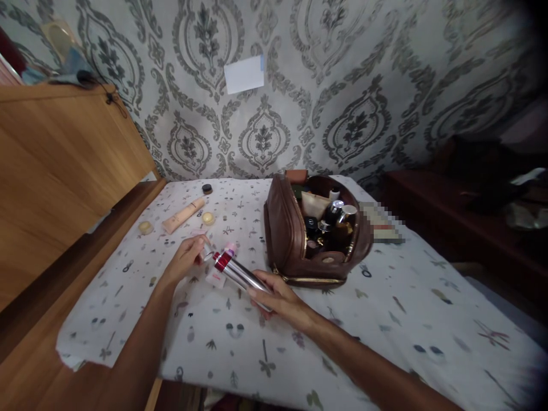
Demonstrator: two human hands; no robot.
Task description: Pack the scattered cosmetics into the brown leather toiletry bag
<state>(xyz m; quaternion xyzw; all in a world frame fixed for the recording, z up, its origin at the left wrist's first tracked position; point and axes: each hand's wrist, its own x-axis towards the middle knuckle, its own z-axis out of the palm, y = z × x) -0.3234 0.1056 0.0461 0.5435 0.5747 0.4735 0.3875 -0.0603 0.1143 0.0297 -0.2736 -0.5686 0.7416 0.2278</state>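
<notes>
No word, brand or number legible. Peach tube (184,216): dark lettering along its body, too small to make out; white tube (216,278) below the silver bottle (246,275): pink mark, blurred. Black case (311,224) in the bag (280,228): small pale mark, unclear; flat item (383,224) beside the bag: pixelated, any print hidden.

Slim silver bottle (244,275), red at far end, slanting in right fingers (262,298).
</notes>
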